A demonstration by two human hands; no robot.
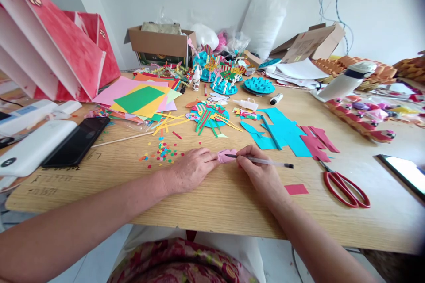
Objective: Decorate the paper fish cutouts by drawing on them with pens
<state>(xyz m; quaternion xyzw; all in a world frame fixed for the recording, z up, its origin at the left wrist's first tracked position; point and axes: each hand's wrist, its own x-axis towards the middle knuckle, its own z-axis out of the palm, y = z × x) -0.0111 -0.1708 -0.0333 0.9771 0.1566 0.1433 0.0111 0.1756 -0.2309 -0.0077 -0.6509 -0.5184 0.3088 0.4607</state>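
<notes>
A small pink paper piece (226,156) with dark drawn marks along its edges lies on the wooden table. The fingertips of my left hand (192,169), held close together, pin its left end. My right hand (258,171) grips a pen (270,162) with a clear barrel, its dark tip on the paper. Right of that hand is a red paper rectangle (296,189), and further right are red-handled scissors (346,189). Small coloured paper dots (162,151) are scattered beyond my left hand.
Coloured paper sheets (139,99) are stacked at the left, near a black phone (76,142). Ahead are a blue disc with paper strips (210,119) and blue paper offcuts (287,130). Glue bottles (196,78), decorated pieces and cardboard boxes (162,42) stand further back.
</notes>
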